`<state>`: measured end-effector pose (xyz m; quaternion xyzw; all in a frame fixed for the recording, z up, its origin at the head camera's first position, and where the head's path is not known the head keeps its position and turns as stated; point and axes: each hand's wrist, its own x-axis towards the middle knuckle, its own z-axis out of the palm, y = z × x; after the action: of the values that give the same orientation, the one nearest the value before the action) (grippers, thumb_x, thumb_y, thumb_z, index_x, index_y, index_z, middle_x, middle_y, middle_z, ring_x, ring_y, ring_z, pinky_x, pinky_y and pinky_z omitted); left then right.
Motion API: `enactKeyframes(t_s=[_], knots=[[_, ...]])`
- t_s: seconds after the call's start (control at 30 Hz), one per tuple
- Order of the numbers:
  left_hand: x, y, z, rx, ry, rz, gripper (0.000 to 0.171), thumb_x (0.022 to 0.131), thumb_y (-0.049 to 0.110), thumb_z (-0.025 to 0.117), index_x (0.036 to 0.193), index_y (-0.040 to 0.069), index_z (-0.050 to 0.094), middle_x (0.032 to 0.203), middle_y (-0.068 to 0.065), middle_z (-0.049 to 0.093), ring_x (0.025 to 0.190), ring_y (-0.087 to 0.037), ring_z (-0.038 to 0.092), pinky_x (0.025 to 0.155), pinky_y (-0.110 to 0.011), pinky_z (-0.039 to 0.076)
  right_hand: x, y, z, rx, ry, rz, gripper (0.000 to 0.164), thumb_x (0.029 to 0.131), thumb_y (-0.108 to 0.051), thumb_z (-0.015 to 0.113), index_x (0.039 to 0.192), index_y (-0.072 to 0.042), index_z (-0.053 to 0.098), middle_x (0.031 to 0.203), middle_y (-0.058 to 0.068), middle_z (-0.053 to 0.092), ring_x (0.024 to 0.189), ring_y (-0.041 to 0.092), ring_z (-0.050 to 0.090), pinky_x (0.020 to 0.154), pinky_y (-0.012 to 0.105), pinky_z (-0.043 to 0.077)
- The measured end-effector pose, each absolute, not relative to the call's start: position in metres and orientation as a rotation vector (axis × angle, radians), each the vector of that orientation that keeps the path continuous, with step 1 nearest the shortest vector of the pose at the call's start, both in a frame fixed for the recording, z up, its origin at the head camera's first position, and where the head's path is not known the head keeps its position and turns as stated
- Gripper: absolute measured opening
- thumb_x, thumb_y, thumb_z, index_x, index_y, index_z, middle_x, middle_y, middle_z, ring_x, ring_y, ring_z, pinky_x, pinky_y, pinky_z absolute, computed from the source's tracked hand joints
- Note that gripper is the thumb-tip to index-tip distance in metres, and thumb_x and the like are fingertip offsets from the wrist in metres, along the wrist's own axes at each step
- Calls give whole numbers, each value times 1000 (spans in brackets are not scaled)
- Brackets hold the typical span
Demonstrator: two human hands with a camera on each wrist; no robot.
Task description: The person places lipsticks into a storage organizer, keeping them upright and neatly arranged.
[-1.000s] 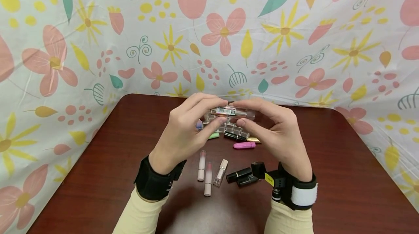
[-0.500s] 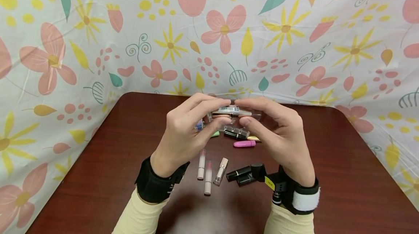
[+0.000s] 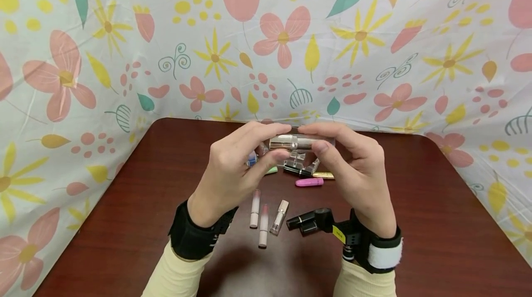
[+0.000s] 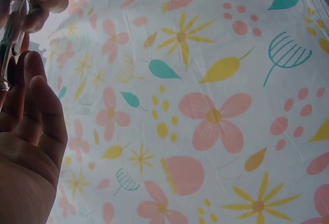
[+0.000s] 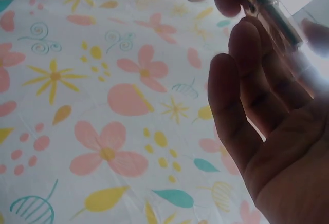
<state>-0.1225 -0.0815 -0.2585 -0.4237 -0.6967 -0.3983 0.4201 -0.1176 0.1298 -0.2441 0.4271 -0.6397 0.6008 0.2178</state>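
Note:
A lipstick tube [image 3: 287, 142] with a shiny gold-toned body and a clear end is held level above the table's far half. My left hand [image 3: 232, 163] grips its gold end between thumb and fingers. From the other side, my right hand [image 3: 361, 167] pinches the clear end, its thumb lying across the front. In the left wrist view, part of the tube [image 4: 13, 44] shows at the left edge beside my left hand [image 4: 31, 131]. The right wrist view has the tube [image 5: 280, 21] at the top right, above my right palm [image 5: 293, 152].
Behind the hands stands a clear divided organizer [image 3: 297, 158], partly hidden. Near it lie a black tube [image 3: 297, 171], a pink tube [image 3: 309, 182] and a gold tube [image 3: 324, 175]. Closer are pale pink tubes [image 3: 255, 209], a clear-ended tube [image 3: 279, 217] and black tubes [image 3: 300, 220].
The lipstick tube has turned about its length: its barcode label faced the head camera before and is now out of sight. My right thumb has shifted onto the tube's front.

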Motion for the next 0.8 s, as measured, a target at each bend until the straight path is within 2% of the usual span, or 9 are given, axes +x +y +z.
enactKeyframes(t_s=[0.23, 0.53, 0.63, 0.8], knots=[[-121, -86, -256, -1023, -1756, -1032, 42, 100, 40, 59, 115, 2, 70, 95, -6, 73, 68, -8, 55, 63, -18, 45, -116, 136, -244, 1215, -1801, 1674, 36, 84, 9, 76, 119, 13, 66, 107, 10, 72, 82, 13, 66, 68, 20, 57], [-121, -86, -257, -1011, -1770, -1022, 45, 102, 42, 54, 116, 2, 70, 101, -8, 74, 72, -8, 57, 67, -19, 47, -119, 134, -246, 1223, -1781, 1680, 31, 87, 3, 75, 116, 12, 68, 99, 7, 73, 74, 12, 66, 63, 20, 56], [-123, -87, -258, -1033, -1767, -1027, 42, 100, 39, 60, 118, 1, 69, 101, -7, 74, 73, -9, 58, 68, -19, 48, -121, 134, -246, 1216, -1779, 1686, 28, 89, 6, 72, 115, 13, 67, 93, 5, 73, 70, 11, 66, 61, 21, 56], [-125, -86, -258, -1076, -1796, -1018, 39, 89, 19, 80, 121, 2, 67, 103, -7, 74, 74, -10, 60, 69, -20, 52, -123, 136, -248, 1192, -1763, 1723, 27, 90, 9, 69, 116, 14, 67, 88, 4, 74, 67, 12, 68, 60, 24, 58]])
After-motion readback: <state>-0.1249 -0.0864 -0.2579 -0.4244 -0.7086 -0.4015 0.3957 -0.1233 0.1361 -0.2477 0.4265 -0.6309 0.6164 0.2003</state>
